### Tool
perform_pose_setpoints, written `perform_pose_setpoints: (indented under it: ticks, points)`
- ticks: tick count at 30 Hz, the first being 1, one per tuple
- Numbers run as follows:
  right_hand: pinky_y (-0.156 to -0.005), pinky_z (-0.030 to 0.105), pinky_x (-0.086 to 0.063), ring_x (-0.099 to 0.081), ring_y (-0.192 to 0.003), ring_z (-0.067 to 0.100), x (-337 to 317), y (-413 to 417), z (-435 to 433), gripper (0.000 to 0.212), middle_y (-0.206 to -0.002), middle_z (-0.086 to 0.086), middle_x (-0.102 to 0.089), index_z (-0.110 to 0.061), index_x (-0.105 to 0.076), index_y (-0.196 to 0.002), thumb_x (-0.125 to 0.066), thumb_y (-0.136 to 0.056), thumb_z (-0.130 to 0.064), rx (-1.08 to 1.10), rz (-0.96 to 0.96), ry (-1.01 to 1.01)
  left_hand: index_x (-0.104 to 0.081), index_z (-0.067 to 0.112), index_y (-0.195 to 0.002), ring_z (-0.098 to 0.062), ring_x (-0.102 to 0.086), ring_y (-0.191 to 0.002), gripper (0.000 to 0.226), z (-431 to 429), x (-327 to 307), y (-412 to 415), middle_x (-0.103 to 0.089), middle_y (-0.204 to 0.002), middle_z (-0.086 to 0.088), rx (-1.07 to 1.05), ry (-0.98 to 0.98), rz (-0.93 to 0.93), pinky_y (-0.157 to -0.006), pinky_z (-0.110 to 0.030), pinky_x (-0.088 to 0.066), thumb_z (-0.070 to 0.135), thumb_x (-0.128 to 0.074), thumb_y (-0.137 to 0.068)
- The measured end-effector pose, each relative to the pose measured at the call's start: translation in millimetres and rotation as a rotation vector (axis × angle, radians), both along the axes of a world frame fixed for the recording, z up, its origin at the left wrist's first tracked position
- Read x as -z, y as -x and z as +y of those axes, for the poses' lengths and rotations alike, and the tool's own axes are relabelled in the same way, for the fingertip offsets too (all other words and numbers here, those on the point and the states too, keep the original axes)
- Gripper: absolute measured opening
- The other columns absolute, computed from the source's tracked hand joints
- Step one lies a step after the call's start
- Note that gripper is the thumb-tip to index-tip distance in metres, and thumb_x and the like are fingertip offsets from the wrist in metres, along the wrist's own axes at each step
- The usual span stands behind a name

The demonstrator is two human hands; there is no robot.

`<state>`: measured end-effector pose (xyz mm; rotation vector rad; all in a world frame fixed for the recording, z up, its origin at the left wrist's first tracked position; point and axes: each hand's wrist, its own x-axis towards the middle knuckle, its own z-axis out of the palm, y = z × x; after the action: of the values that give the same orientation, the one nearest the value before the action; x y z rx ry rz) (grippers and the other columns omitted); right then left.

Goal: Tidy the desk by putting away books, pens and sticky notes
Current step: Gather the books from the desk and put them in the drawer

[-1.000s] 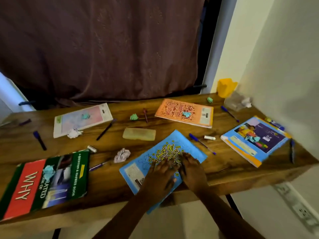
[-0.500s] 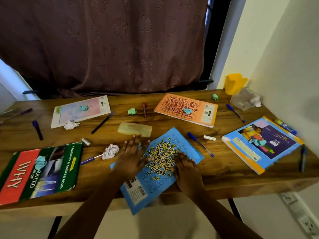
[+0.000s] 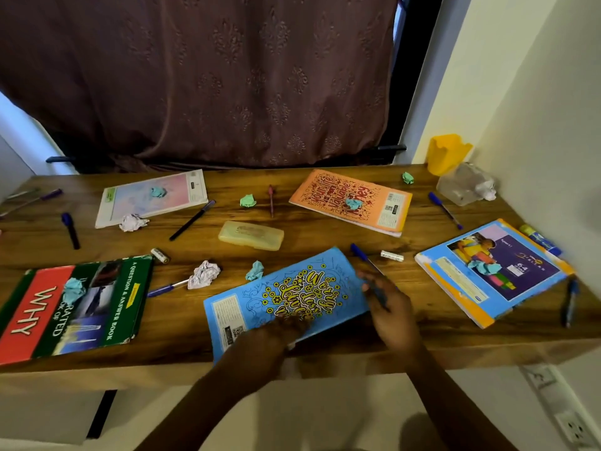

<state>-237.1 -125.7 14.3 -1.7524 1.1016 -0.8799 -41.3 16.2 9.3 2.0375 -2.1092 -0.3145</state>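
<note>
A light blue book [image 3: 292,288] with yellow lettering lies at the wooden desk's [image 3: 182,323] near edge, one corner hanging over. My left hand [image 3: 273,340] grips its near edge. My right hand [image 3: 390,307] is at the book's right edge, its blurred fingers round a blue pen [image 3: 361,255]. Other books lie about: a green and red one [image 3: 97,304] at left, a pink one [image 3: 153,196] and an orange one [image 3: 351,200] at the back, a blue and purple one [image 3: 494,271] at right. Crumpled sticky notes [image 3: 254,271] sit on books and desk.
A yellowish pencil case [image 3: 250,235] lies mid-desk. A yellow holder [image 3: 447,153] and a clear container [image 3: 461,187] stand in the back right corner by the wall. Loose pens [image 3: 192,219] and two batteries [image 3: 392,256] are scattered about. A curtain hangs behind.
The blue book has turned to lie more level along the desk edge. My left hand came back from its far side to its near edge. My right hand moved right onto the blue pen.
</note>
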Motion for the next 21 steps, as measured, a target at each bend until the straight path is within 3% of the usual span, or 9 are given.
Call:
perform_pose_setpoints:
  ticks: [2, 5, 8, 10, 12, 14, 17, 19, 21]
  points:
    - [-0.089, 0.005, -0.042, -0.044, -0.121, -0.007, -17.6, 4.4, 7.8, 0.032, -0.129, -0.013, -0.049, -0.032, -0.05, -0.122, -0.05, -0.093, -0.019, 0.139, -0.195, 0.113, -0.037, 0.044, -0.137, -0.008, -0.06, -0.105, 0.054, -0.1, -29.5, -13.5, -0.06, -0.12, 0.011, -0.08, -0.025, 0.206, -0.088, -0.02, -0.046, 0.033, -0.036, -0.084]
    - [-0.082, -0.002, -0.038, -0.03, -0.128, -0.015, -36.5, 4.3, 10.5, 0.053, -0.143, -0.021, -0.035, -0.037, -0.035, -0.138, -0.053, -0.088, -0.031, 0.247, -0.394, 0.088, -0.049, 0.037, -0.117, -0.006, -0.062, -0.091, 0.032, -7.1, -71.6, -31.4, -0.065, -0.102, 0.008, -0.167, 0.125, 0.382, -0.075, -0.011, -0.046, 0.033, -0.038, -0.087]
    - [-0.094, 0.02, -0.039, -0.029, -0.135, 0.004, -42.1, -11.1, 3.4, 0.08, -0.153, -0.015, -0.024, -0.042, -0.018, -0.145, -0.061, -0.077, -0.039, 0.091, -0.39, -0.174, -0.052, 0.039, -0.116, -0.011, -0.066, -0.09, 0.026, -11.4, -105.1, -42.0, -0.068, -0.1, 0.013, -0.276, 0.158, 0.797, -0.071, -0.016, -0.053, 0.025, -0.053, -0.094]
    - [-0.098, 0.03, -0.037, -0.036, -0.132, 0.009, -43.0, -24.3, 0.6, 0.084, -0.151, -0.008, -0.03, -0.04, -0.012, -0.146, -0.062, -0.079, -0.036, 0.003, -0.385, -0.341, -0.059, 0.028, -0.116, -0.024, -0.07, -0.088, 0.029, -10.6, -120.8, -40.0, -0.074, -0.099, 0.0, -0.33, 0.179, 1.136, -0.067, -0.028, -0.058, 0.023, -0.06, -0.087]
    - [-0.098, 0.032, -0.041, -0.049, -0.121, 0.01, -42.2, -31.3, -1.7, 0.072, -0.144, -0.002, -0.044, -0.033, -0.019, -0.145, -0.06, -0.087, -0.022, -0.055, -0.464, -0.415, -0.06, 0.019, -0.114, -0.03, -0.07, -0.082, 0.035, -8.5, -122.0, -33.2, -0.074, -0.098, -0.009, -0.389, 0.186, 1.404, -0.062, -0.035, -0.059, 0.017, -0.067, -0.079]
    - [-0.094, 0.037, -0.05, -0.06, -0.113, 0.017, -36.6, -27.1, -3.0, 0.06, -0.132, 0.001, -0.058, -0.024, -0.037, -0.139, -0.065, -0.085, -0.018, -0.105, -0.513, -0.404, -0.062, 0.014, -0.109, -0.026, -0.072, -0.071, 0.028, -5.5, -109.7, -15.3, -0.074, -0.09, -0.012, -0.461, 0.163, 1.528, -0.055, -0.031, -0.057, 0.011, -0.061, -0.081]
    - [-0.075, 0.025, -0.057, -0.066, -0.104, 0.021, -22.9, -6.7, 4.8, 0.046, -0.114, 0.001, -0.068, -0.019, -0.05, -0.126, -0.067, -0.083, -0.011, -0.059, -0.49, -0.363, -0.06, 0.016, -0.109, -0.022, -0.072, -0.073, 0.023, 0.3, -68.1, 18.1, -0.074, -0.093, -0.01, -0.583, 0.047, 1.469, -0.058, -0.029, -0.057, 0.006, -0.052, -0.091]
    - [-0.066, 0.015, -0.054, -0.067, -0.095, 0.007, -13.8, 7.2, 10.5, 0.039, -0.106, -0.006, -0.067, -0.026, -0.052, -0.117, -0.062, -0.085, -0.005, -0.006, -0.4, -0.322, -0.054, 0.027, -0.118, -0.012, -0.068, -0.095, 0.027, 4.0, -30.3, 31.3, -0.066, -0.12, -0.006, -0.592, -0.026, 1.233, -0.079, -0.028, -0.056, 0.019, -0.054, -0.093]
    - [-0.064, 0.011, -0.052, -0.066, -0.092, 0.002, -5.3, 15.7, 10.4, 0.042, -0.103, -0.011, -0.064, -0.027, -0.049, -0.116, -0.061, -0.085, -0.002, -0.037, -0.296, -0.294, -0.031, 0.033, -0.142, -0.008, -0.041, -0.131, 0.053, 6.1, 1.7, 35.8, -0.037, -0.149, 0.003, -0.532, -0.093, 0.814, -0.11, -0.034, -0.035, 0.043, -0.05, -0.093]
